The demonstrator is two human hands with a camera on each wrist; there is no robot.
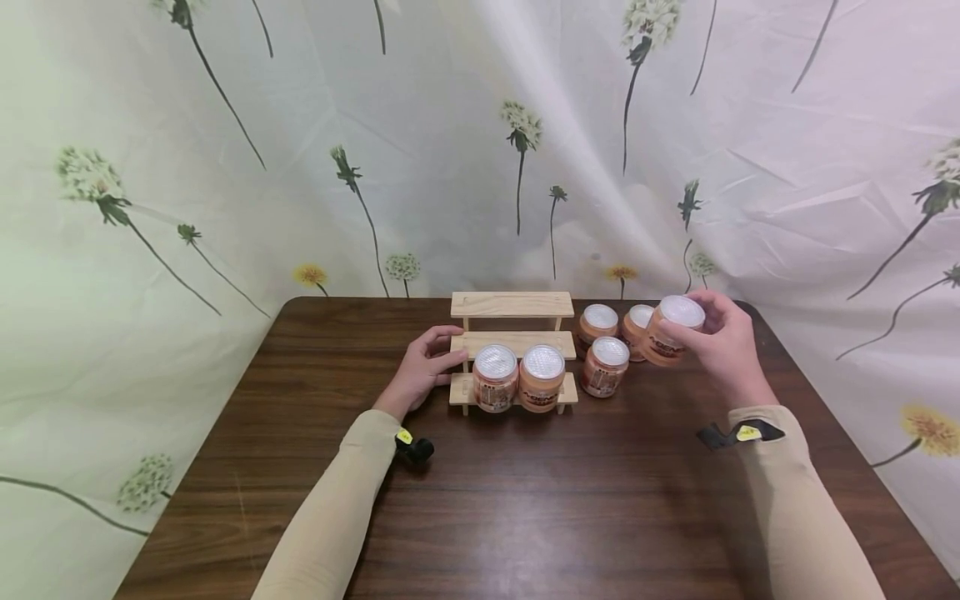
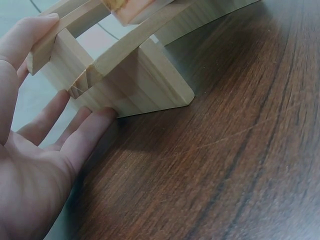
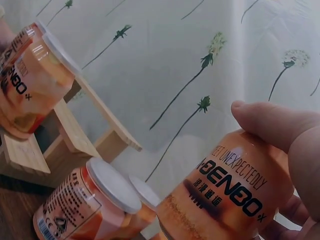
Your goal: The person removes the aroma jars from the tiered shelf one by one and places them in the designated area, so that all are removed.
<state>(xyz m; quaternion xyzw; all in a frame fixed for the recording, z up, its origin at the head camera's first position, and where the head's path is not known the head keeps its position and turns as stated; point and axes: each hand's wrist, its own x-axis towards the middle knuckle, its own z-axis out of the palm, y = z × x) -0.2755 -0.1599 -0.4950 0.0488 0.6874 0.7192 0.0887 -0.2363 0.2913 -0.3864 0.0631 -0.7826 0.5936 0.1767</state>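
Observation:
A three-step light wooden display rack [image 1: 512,344] stands on the table, with two orange jars on its lowest step: one at left [image 1: 495,392] and one at right [image 1: 541,392]. My left hand [image 1: 422,367] touches the rack's left side, fingertips against the side panel [image 2: 135,85] and slat ends, fingers fairly straight. At the rack's right, my right hand [image 1: 729,342] grips another orange jar [image 1: 667,337] by its side, tilted, above the table. Its printed label faces the right wrist camera; the right hand's thumb [image 3: 270,120] lies along it.
Several orange jars with clear or whitish lids stand right of the rack: a front one [image 1: 604,371], one behind it [image 1: 592,329] and one beside the held jar [image 1: 636,333]. The dark wooden table [image 1: 525,517] meets a dandelion-print curtain [image 1: 450,167] at its back edge.

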